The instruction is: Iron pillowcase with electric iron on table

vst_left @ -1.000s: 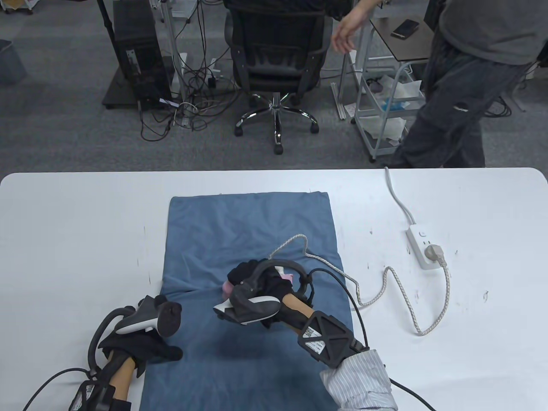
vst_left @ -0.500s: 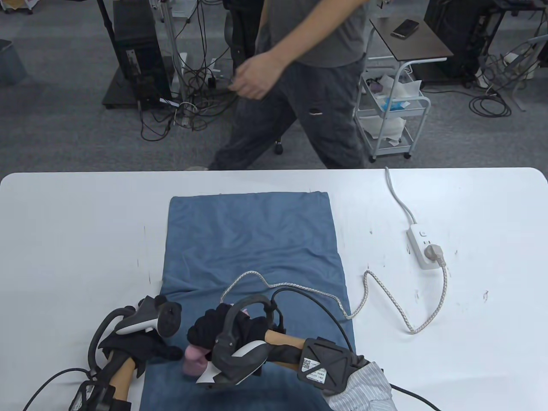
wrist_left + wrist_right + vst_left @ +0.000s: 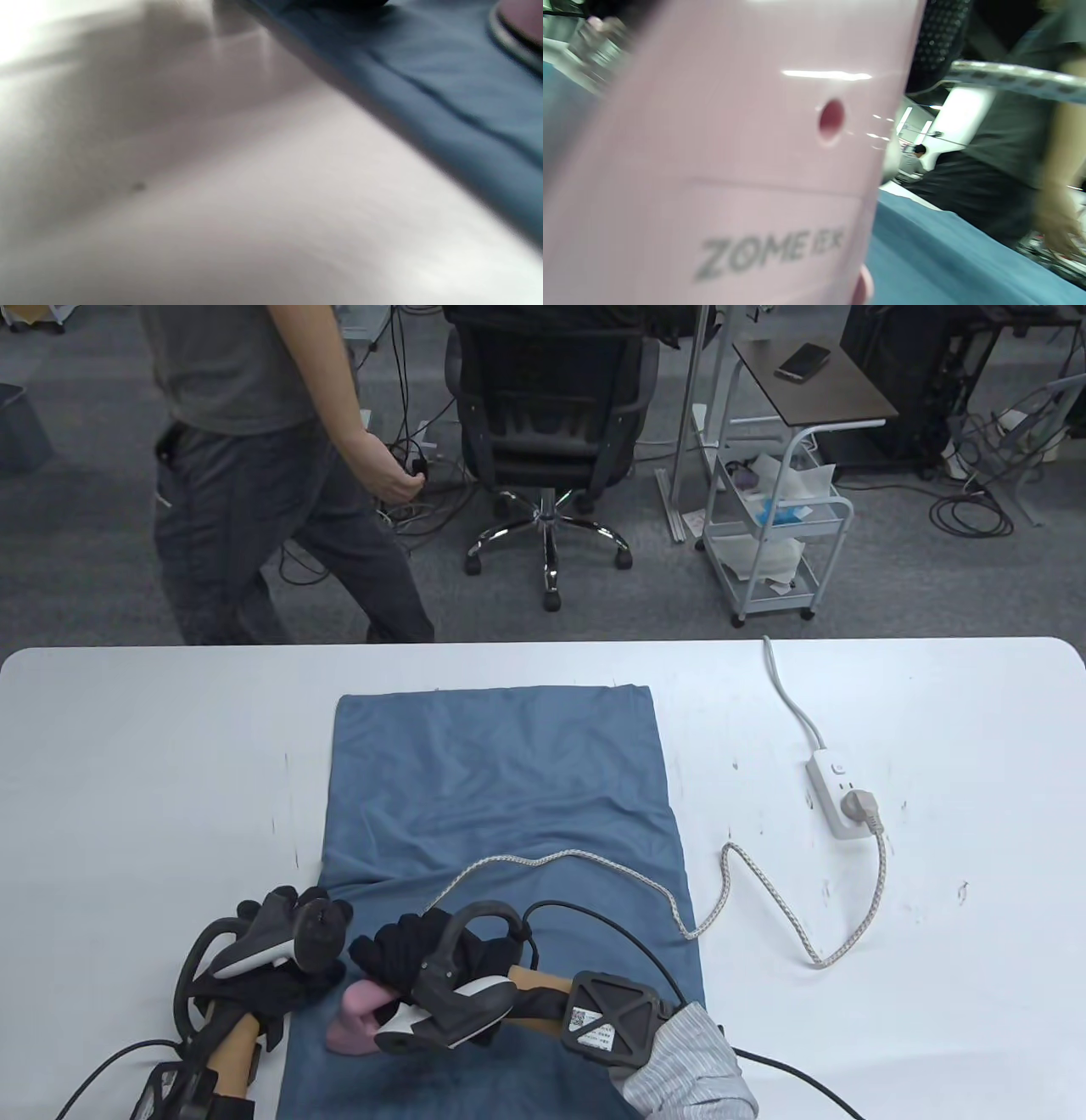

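A blue pillowcase [image 3: 501, 780] lies lengthwise on the white table [image 3: 127, 746], creased across its middle. My right hand [image 3: 407, 954] grips a small pink electric iron [image 3: 356, 1018] and holds it on the pillowcase near its front left corner. The iron fills the right wrist view [image 3: 721, 169]. Its braided cord [image 3: 730, 882] runs over the cloth to a plug in the white power strip [image 3: 836, 793]. My left hand [image 3: 288, 950] rests at the pillowcase's front left edge; how its fingers lie is hidden. The left wrist view shows the table and the cloth's edge [image 3: 424, 84].
The power strip's cable [image 3: 785, 687] runs off the far table edge at the right. Beyond the table a person [image 3: 254, 475] walks at the left, with an office chair [image 3: 547, 432] and a wire cart [image 3: 776, 534] behind.
My right hand has drawn the iron from the pillowcase's middle back toward me and to the left, next to my left hand. The cord trailed after it. The person behind walked from right to left.
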